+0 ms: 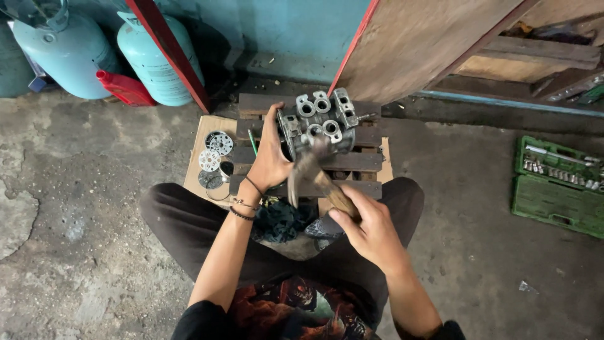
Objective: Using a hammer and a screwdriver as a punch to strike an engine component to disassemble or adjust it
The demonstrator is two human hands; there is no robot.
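Observation:
A grey cast-metal engine part point(318, 123) with several round ports stands on a small slatted wooden pallet point(368, 162) in front of me. My left hand point(269, 160) grips its left side and holds it upright. My right hand point(371, 230) is closed on the wooden handle of a hammer point(313, 171). The hammer's head is blurred and sits low against the front of the metal part. I sit cross-legged on the concrete floor, knees on either side of the pallet.
Round metal discs and rings point(212, 157) lie on cardboard left of the pallet. Two pale blue gas cylinders point(154, 60) and a red container point(126, 88) stand at the back left. An open green socket case point(557, 186) lies at the right. Wooden boards point(428, 38) lean behind.

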